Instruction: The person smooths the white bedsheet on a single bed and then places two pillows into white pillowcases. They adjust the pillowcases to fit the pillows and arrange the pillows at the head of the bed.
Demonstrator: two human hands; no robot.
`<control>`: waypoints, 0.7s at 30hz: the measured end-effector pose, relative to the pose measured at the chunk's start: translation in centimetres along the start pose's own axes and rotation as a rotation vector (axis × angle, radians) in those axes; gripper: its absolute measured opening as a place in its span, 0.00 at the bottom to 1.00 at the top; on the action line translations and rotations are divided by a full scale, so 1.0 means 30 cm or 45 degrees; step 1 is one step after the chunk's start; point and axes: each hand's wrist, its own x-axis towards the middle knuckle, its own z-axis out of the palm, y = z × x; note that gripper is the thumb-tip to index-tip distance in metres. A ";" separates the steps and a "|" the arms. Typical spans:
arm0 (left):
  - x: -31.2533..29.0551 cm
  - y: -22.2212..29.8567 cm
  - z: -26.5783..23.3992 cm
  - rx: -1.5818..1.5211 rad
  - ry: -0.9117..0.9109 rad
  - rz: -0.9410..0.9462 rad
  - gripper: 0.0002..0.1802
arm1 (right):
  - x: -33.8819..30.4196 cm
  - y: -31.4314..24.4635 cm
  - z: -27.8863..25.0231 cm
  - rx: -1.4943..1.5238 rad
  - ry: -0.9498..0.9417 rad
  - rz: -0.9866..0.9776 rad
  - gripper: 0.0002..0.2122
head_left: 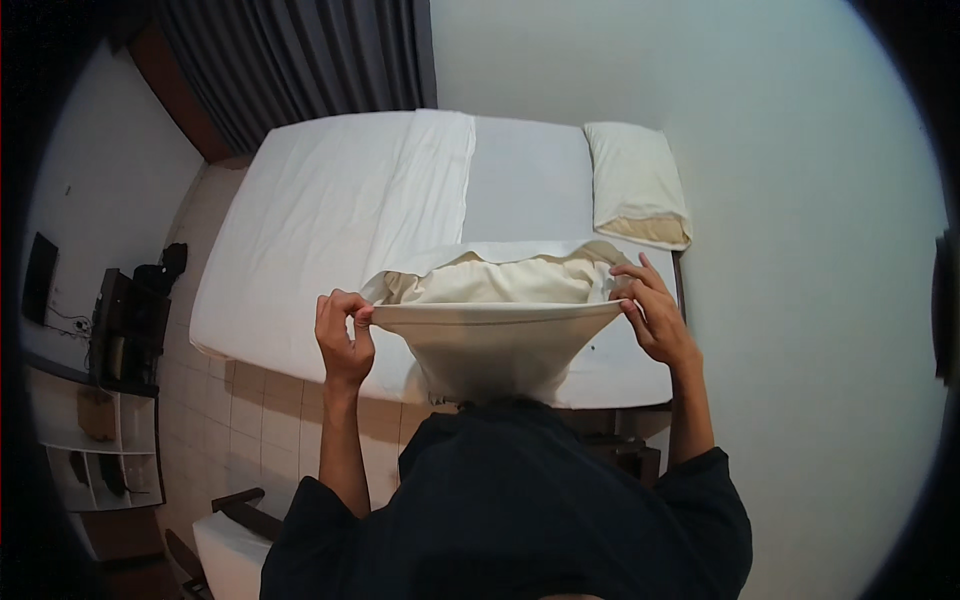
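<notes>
A cream pillowcase (pixel 495 345) hangs in front of my body with its mouth stretched wide at the top. Inside the mouth shows a cream pillow (pixel 510 282). My left hand (pixel 346 335) pinches the left corner of the pillowcase's hem. At the opposite corner, my right hand (pixel 652 310) grips the hem between thumb and fingers, with some fingers raised. The lower part of the pillowcase is hidden by my dark shirt.
Beyond my hands is a bed with a white sheet (pixel 310 200) and a bare grey mattress strip (pixel 528 180). A second pillow (pixel 638 180) lies at the bed's right end by the wall. Shelves (pixel 100 440) stand at left; a dark curtain (pixel 310 70) hangs behind.
</notes>
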 end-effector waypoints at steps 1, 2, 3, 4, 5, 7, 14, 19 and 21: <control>-0.018 0.005 -0.011 -0.109 -0.085 -0.119 0.06 | -0.023 0.018 0.025 0.119 0.037 0.011 0.06; -0.040 0.022 -0.033 -0.216 -0.168 -0.240 0.06 | -0.052 0.034 0.041 0.155 0.070 0.028 0.06; -0.041 0.039 -0.065 -0.318 -0.238 -0.352 0.06 | -0.066 0.045 0.053 0.186 0.114 0.031 0.05; -0.024 0.066 -0.086 -0.283 -0.258 -0.231 0.07 | -0.079 0.064 0.063 0.218 0.166 0.032 0.05; -0.011 0.090 -0.114 -0.294 -0.335 -0.292 0.07 | -0.087 0.077 0.071 0.249 0.218 0.033 0.05; 0.010 0.134 -0.169 -0.310 -0.475 -0.421 0.07 | -0.067 0.070 0.063 0.106 0.279 -0.033 0.07; 0.150 0.157 -0.171 0.006 -1.188 -0.771 0.13 | 0.022 0.062 0.000 -0.108 -0.108 0.156 0.13; 0.224 0.217 -0.123 0.007 -1.271 -0.859 0.32 | 0.068 0.016 -0.106 -0.104 -0.355 0.483 0.22; 0.235 0.247 -0.105 -0.012 -1.305 -0.818 0.42 | 0.074 0.031 -0.104 -0.085 -0.413 0.549 0.28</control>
